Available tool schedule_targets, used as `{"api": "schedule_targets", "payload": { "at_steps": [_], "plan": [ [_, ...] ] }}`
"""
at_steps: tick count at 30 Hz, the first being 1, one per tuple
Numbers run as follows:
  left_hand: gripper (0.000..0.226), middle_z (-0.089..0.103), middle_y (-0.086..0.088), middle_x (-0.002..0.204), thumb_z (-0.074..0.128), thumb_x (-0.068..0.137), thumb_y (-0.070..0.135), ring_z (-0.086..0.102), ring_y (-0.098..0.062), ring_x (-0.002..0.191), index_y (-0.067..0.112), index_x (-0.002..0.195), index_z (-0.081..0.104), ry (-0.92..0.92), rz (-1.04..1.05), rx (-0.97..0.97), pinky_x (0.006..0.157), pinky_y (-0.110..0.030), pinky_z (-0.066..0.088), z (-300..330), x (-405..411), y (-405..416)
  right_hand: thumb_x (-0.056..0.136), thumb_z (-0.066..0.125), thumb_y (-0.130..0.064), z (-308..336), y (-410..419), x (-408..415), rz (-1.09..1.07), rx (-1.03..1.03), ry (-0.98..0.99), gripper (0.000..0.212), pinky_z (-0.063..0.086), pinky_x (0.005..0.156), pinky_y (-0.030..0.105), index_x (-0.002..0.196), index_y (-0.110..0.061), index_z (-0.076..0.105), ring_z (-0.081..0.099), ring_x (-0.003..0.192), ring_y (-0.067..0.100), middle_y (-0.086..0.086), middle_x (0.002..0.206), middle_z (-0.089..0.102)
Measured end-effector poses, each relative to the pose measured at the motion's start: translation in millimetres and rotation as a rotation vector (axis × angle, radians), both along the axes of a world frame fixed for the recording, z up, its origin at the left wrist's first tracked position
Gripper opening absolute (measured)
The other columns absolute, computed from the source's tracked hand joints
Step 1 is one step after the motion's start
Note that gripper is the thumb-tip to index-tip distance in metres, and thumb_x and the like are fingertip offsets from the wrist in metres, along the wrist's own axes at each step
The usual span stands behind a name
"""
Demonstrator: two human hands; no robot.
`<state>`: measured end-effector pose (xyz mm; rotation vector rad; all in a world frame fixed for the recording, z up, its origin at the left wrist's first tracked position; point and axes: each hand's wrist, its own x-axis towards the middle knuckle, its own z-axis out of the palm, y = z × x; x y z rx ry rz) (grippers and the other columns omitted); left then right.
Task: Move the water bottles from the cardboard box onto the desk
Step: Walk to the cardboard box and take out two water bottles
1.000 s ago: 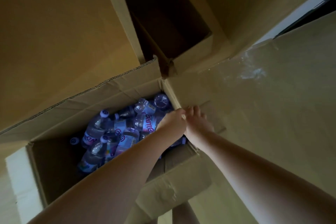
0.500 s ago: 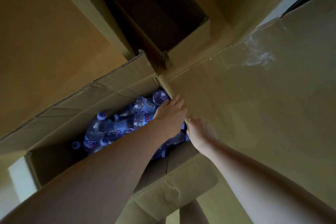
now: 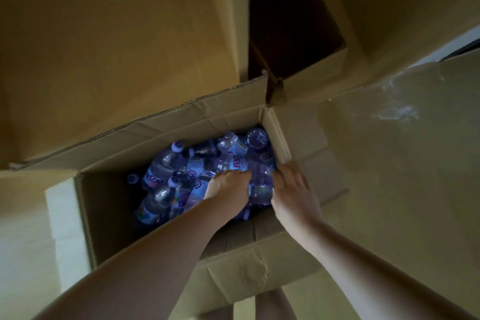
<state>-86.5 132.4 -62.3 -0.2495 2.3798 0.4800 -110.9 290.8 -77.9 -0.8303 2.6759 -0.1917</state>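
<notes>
Cardboard box (image 3: 233, 262) holds the bottles (image 3: 181, 176), piled at its right. Step: first pickup. Left hand (image 3: 228, 189) and right hand (image 3: 293, 189) flank one clear bottle (image 3: 261, 182), touching it; finger closure cannot be told. Next: grip, lift clear.

water bottles (image 3: 181, 184) piled in cardboard box (image 3: 233, 262), second box (image 3: 311, 80) behind

We see that both hands have gone down into the box (image 3: 233, 249). The right hand (image 3: 292, 193) left the flap edge, and with the left hand (image 3: 228, 189) it now flanks one bottle (image 3: 261, 184).
</notes>
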Motion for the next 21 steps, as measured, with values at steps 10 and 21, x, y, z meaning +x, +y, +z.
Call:
{"api": "schedule_targets", "payload": {
  "at_steps": [10,21],
  "plan": [
    [0.034,0.059,-0.010,0.125,0.040,0.094,0.015,0.056,-0.031,0.113,0.019,0.126,0.051,-0.292,0.532,-0.074,0.088,-0.039,0.045,-29,80,-73,0.098,0.044,-0.028,-40,-85,34,0.198,0.216,-0.490,0.041,0.044,0.095,0.038,0.133,-0.007,0.043,0.047,0.124,0.029,0.012,0.133,0.049],
    [0.081,0.044,-0.019,0.139,0.069,0.084,0.038,0.050,-0.035,0.124,0.004,0.142,0.023,-0.525,0.761,0.128,0.101,-0.046,0.043,-99,134,-72,0.094,0.048,-0.006,-102,-144,62,0.715,0.244,-0.278,0.072,0.002,0.120,0.046,0.155,-0.016,0.011,0.003,0.150,0.021,0.002,0.163,0.007]
  ]
}}
